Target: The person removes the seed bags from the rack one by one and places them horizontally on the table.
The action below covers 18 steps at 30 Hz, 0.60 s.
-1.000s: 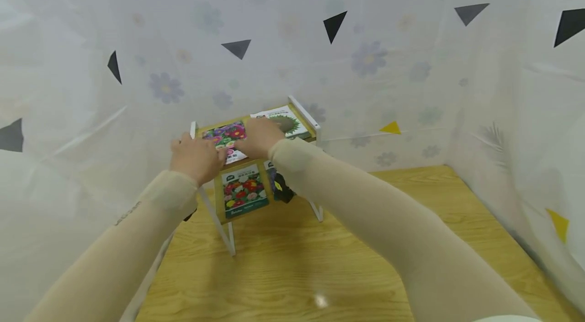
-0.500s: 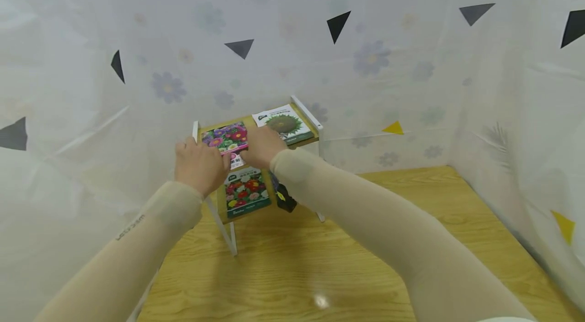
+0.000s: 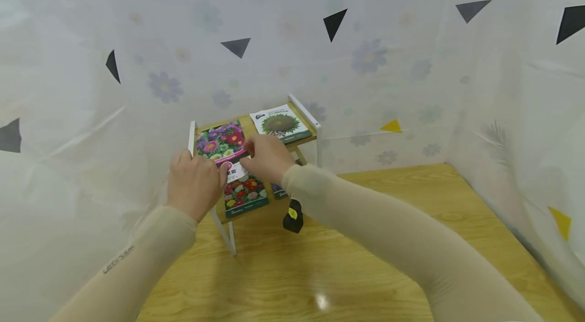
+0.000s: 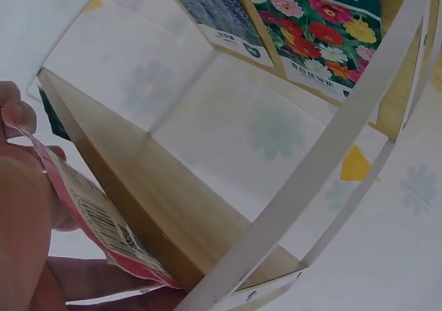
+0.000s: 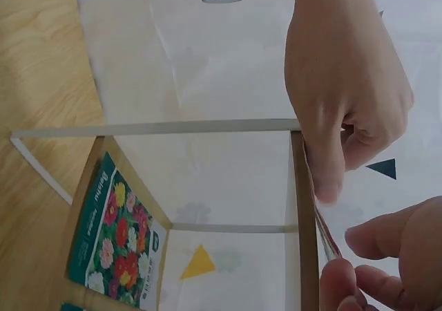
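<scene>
A seed packet with pink and purple flowers lies on the rack's upper shelf, its white lower end jutting past the front edge. My left hand pinches its near left corner, thumb on top. At the near right, my right hand pinches the packet's edge between thumb and fingers. The left wrist view shows the packet's barcoded back tilted off the shelf edge. In the right wrist view, my left thumb presses along the packet, and my right hand grips its near end.
A packet with a spiky green-rimmed picture lies on the upper shelf's right. Below, a red-flower packet and a purple-flower packet lie on the lower shelf. White side frames bound the rack, which stands on a wooden table.
Both hands have drawn toward me, pulling the flower packet forward over the shelf's front edge. The right hand has uncovered the spiky-pictured packet.
</scene>
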Each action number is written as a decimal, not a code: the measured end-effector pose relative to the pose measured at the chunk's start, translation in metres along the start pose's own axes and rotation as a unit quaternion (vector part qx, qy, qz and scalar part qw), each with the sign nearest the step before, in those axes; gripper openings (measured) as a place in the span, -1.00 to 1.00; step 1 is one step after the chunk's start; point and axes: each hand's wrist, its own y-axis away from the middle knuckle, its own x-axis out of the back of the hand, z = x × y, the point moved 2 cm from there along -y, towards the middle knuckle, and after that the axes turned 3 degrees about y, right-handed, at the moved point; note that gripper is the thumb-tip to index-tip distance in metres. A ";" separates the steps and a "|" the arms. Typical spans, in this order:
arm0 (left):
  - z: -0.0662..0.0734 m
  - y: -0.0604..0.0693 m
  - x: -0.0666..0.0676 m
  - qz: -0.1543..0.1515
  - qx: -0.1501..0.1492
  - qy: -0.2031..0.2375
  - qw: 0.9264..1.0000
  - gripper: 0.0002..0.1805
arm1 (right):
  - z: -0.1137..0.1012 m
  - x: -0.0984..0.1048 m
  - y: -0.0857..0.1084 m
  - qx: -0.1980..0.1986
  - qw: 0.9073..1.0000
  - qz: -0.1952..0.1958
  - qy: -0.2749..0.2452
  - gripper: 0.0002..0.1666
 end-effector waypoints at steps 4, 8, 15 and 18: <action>0.001 0.008 -0.003 0.027 -0.009 -0.015 0.999 -0.38 | 0.005 -0.008 0.010 0.000 0.999 0.026 -0.039 -0.71; 0.002 0.016 -0.008 0.053 -0.018 -0.015 0.998 -0.44 | 0.011 -0.016 0.016 0.016 0.996 0.047 -0.078 -0.76; 0.012 0.035 -0.023 0.137 -0.005 0.097 0.986 -0.56 | 0.024 -0.025 0.029 0.072 0.990 0.083 -0.087 -0.61; 0.015 0.044 -0.031 0.166 0.033 0.191 0.967 -0.61 | 0.032 -0.030 0.034 0.093 0.988 0.089 -0.087 -0.59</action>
